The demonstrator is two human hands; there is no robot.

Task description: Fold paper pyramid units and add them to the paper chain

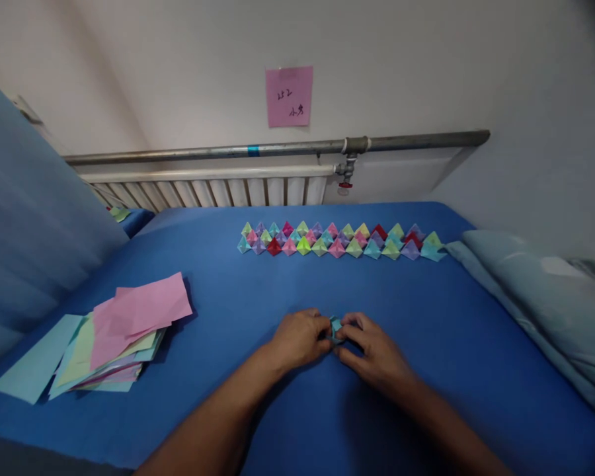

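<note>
A small light-blue folded paper (335, 328) is between my two hands, low over the middle of the blue surface. My left hand (301, 337) pinches its left side with thumb and fingers. On the other side, my right hand (369, 347) has its fingertips closed on the paper's right edge. Fingers cover much of the paper, so its full shape is hidden. Beyond my hands stand rows of folded paper pieces (336, 248) in pink, green, blue, purple, yellow and red. At the left lies a loose stack of coloured sheets (141, 311), pink on top.
The blue surface (218, 291) reaches back to a white radiator (233, 192) under a metal pipe (178, 156). A pink note (289, 97) hangs on the wall. Light-blue bundled bedding (540, 297) lies at the right edge, and a blue curtain (34, 218) hangs at the left.
</note>
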